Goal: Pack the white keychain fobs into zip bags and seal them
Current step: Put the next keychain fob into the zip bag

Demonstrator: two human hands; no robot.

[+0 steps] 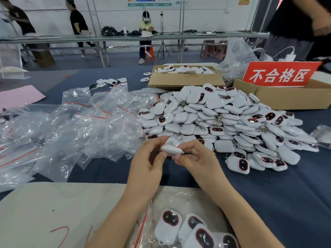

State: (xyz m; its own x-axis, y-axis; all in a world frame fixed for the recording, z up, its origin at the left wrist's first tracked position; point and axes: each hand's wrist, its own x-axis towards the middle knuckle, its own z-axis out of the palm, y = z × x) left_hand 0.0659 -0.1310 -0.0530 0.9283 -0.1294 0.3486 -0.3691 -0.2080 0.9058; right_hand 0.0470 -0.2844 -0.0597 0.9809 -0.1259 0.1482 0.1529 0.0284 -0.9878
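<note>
Where the two hands meet above the blue cloth (268, 194), one white fob (171, 149) is pinched between them. The left hand (148, 165) grips its left end with thumb and curled fingers, and the right hand (197, 158) holds the other end. Just beyond lies the fob pile (223, 120), its near edge close to the fingertips. Empty zip bags (80, 126) sprawl to the left, reaching the pile's left edge. Between the forearms a bag with fobs (146, 226) lies on a grey board (53, 212). Bare cloth opens right of the right forearm, up to the pile. Behind the pile stand a box (184, 80) of fobs and a second box (286, 97) bearing a red sign (279, 74).
</note>
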